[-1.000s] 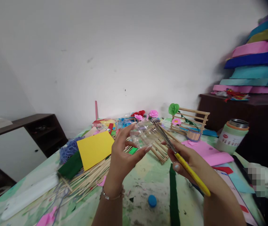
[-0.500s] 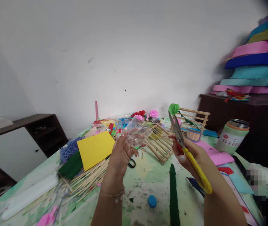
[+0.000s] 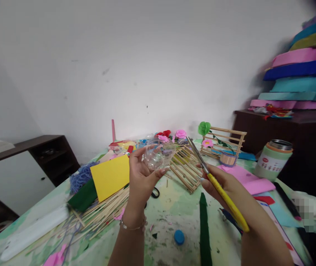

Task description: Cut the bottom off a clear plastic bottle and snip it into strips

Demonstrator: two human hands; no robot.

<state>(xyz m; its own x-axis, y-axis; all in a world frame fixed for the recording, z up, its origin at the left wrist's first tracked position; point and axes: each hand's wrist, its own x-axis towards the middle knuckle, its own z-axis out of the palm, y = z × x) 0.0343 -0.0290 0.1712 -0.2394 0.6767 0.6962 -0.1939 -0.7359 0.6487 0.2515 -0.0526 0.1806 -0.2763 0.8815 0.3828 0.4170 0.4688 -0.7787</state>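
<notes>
My left hand [image 3: 143, 177] is closed around a clear plastic cup-like piece [image 3: 160, 153], perhaps the cut end of a bottle, with its round rim facing up. In my right hand [image 3: 221, 177] is a pair of scissors [image 3: 228, 203] with yellow handles. Their blades point up and to the left, close together, a short way right of the clear piece and not touching it. Part of the scissors' handle is hidden by my fingers. Below my hands a blue bottle cap [image 3: 179, 237] and a dark green paper strip [image 3: 204, 229] lie on the table.
Thin wooden sticks [image 3: 102, 214], yellow card [image 3: 110, 177] and purple-blue yarn [image 3: 83, 176] lie left. Behind are a stick lattice [image 3: 187, 173] and a small stick fence [image 3: 241, 142] with flowers. A green jar [image 3: 273, 162] stands right, near pink paper [image 3: 244, 179].
My left hand has turned the clear piece so its round rim now faces up, and its grip has shifted. The scissors have moved slightly left, toward the piece.
</notes>
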